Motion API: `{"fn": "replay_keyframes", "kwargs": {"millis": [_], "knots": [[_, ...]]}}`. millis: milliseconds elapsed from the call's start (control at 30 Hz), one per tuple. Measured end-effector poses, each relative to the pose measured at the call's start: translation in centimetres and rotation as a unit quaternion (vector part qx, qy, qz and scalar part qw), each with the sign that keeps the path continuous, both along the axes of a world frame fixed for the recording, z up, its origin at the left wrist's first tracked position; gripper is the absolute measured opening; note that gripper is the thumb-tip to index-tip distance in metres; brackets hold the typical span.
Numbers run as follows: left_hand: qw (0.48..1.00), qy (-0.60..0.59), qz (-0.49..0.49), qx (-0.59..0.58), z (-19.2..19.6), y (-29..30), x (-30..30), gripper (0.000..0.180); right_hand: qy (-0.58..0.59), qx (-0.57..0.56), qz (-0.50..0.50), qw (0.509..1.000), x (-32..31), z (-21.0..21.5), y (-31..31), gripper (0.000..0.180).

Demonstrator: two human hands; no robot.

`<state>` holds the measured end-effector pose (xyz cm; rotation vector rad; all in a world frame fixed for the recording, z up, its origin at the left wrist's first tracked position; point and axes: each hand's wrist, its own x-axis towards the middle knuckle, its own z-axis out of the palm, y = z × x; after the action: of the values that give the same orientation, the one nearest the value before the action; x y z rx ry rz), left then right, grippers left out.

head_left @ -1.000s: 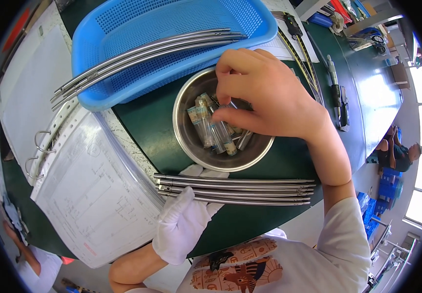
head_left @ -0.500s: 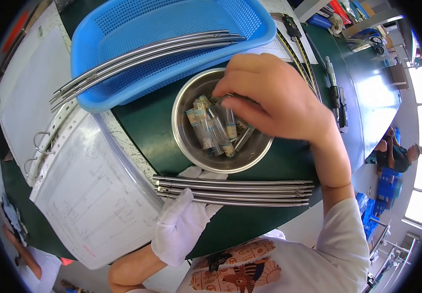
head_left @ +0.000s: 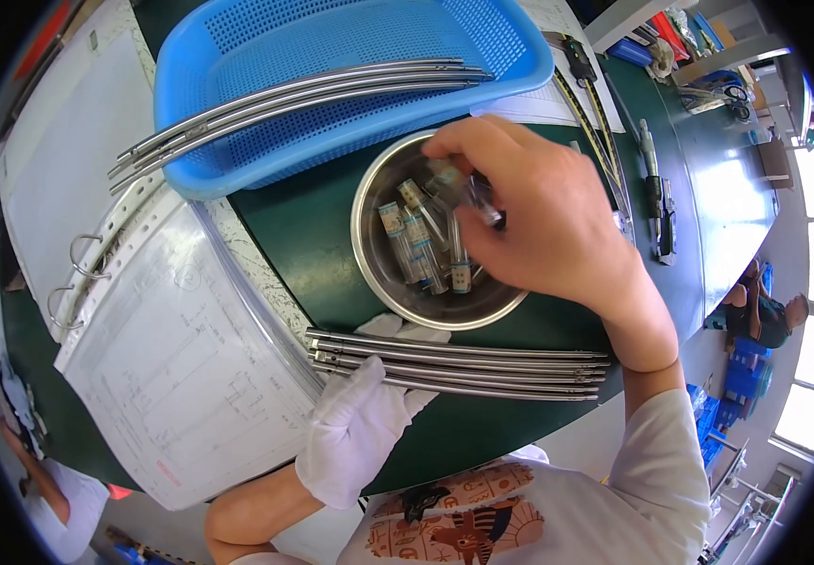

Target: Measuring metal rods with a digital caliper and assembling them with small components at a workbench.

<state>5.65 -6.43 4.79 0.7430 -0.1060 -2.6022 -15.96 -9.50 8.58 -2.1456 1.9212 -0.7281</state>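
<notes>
My left hand, in a white glove, is closed round one end of several thin metal rods. The rods lie side by side and reach out to the right in front of me. Over the right part of a round steel bowl is my bare right hand. Its thumb and fingers close on a small clear tube, blurred by motion; whether they hold more than one cannot be made out. Several labelled clear tubes lie loose in the bowl, some hidden under that hand.
Behind the bowl, a blue perforated basket carries more metal rods across its rim. An open ring binder with drawings lies at left. Calipers and a micrometer rest at right. Other people are in the background.
My right hand has drawn slightly right, and a blurred clear tube now shows in its fingers. Tubes in the bowl have shifted. My left hand still grips the rods, with their left ends slightly higher.
</notes>
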Motion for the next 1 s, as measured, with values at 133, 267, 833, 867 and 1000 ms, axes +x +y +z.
{"fn": "replay_keyframes", "kwargs": {"millis": [133,267,833,867,1000], "knots": [[1.000,0.005,-0.003,-0.017,0.1,-0.1,-0.1,0.048,0.077,-0.019,-0.001,0.997,-0.2,0.6,0.3,0.032],[1.000,-0.005,0.001,-0.009,-0.1,-0.1,-0.3,0.051,0.016,0.019,0.144,0.989,0.4,0.3,0.3,0.047],[1.000,-0.024,-0.001,-0.006,-0.6,0.2,0.3,0.049,-0.134,0.021,0.217,0.967,0.9,-1.0,-0.7,0.023],[0.998,-0.059,-0.008,0.008,-0.6,0.2,0.3,0.049,-0.184,0.038,0.231,0.955,0.8,-1.0,-0.8,0.020],[0.999,-0.023,-0.009,-0.022,-0.8,0.2,0.6,0.048,-0.284,0.044,0.149,0.946,-0.7,-0.3,-1.1,0.010]]}}
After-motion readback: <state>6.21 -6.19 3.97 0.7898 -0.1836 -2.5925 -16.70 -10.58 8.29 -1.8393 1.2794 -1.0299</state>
